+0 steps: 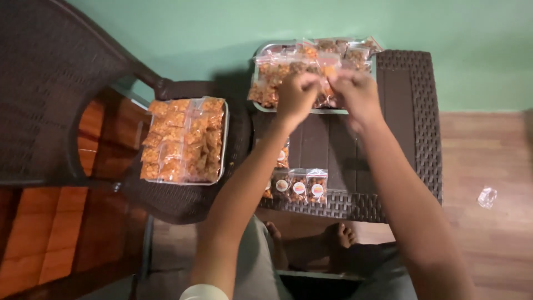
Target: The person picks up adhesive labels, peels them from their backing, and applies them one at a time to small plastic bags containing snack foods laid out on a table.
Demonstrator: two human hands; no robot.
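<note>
Small snack packet [330,75] pinched between left hand [297,95] and right hand [358,94] | held upright over tray [261,55] | hands equally near

Left hand [297,95] and right hand [358,94]: both pinch one small clear snack packet [330,72] above a metal tray [261,105] of packets. Dark woven wicker table [411,144] (labelled packets [302,186] at near edge); second filled tray [225,139] on wicker chair [50,83].
</note>
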